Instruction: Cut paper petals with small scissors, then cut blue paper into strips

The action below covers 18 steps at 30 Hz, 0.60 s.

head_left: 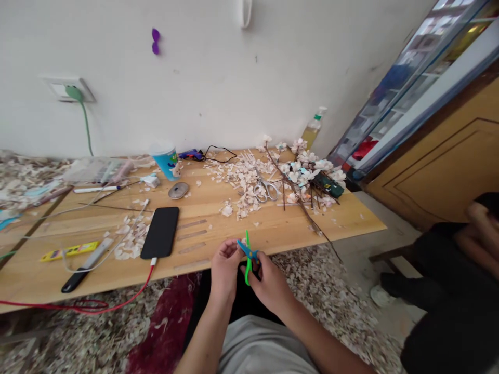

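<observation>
My right hand (268, 278) grips a pair of green and blue scissors (248, 254) by the handles, with the blades spread apart and pointing away from me. Just left of them, my left hand (226, 262) is closed in a pinch, its fingertips beside the tip of the blue blade. Whatever those fingers hold is too small or hidden to make out. Both hands are in front of the table's near edge, over my lap. Beyond them on the wood lies a heap of pale petal-like pieces (245, 182), with silver scissors (266, 190) resting at its right side.
Branches with white flowers (307, 171) lie at the right end of the table (218, 228), one twig overhanging the edge. Leftward are a phone (160, 232) on a red cable, a utility knife (86, 265) and a blue cup (166, 162). A person (448, 280) sits at right.
</observation>
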### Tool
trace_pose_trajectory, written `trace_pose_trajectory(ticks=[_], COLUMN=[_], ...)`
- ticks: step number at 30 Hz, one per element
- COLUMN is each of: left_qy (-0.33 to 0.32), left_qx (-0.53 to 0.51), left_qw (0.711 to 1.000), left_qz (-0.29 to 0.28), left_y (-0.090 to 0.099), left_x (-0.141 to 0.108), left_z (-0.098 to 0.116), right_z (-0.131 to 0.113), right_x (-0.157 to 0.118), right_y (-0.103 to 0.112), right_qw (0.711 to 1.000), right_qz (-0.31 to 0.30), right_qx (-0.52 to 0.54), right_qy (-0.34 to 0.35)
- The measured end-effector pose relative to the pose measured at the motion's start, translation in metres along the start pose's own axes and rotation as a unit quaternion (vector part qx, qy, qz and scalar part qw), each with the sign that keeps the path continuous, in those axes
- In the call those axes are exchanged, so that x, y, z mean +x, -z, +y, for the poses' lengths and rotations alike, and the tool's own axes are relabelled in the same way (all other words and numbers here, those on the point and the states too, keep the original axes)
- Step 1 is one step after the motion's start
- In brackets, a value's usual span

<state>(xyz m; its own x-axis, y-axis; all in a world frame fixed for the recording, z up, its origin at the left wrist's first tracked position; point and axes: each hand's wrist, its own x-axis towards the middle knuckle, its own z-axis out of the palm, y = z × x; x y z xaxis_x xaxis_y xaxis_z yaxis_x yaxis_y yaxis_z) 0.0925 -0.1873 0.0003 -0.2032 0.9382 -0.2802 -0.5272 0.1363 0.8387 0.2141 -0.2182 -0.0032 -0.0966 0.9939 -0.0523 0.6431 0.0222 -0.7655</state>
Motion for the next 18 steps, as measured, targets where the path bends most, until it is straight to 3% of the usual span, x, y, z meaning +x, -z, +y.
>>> trace_pose_trajectory(ticks=[10,18], left_qy=[0.008,-0.03], left_qx=[-0.017,0.019], left_qw=[1.0,0.999], left_qz=[-0.015,-0.025], left_y=[0.0008,0.0039], left_x=[-0.0018,-0.0031], left_z=[0.003,-0.0006], right_z=[0.0018,0.0021], right_x=[0.0001,-0.0005], right_y=[0.002,0.0004], right_qw=[1.0,1.0], right_qz=[0.005,0.008], right_qx=[-0.023,-0.004], right_qy=[0.009,0.009])
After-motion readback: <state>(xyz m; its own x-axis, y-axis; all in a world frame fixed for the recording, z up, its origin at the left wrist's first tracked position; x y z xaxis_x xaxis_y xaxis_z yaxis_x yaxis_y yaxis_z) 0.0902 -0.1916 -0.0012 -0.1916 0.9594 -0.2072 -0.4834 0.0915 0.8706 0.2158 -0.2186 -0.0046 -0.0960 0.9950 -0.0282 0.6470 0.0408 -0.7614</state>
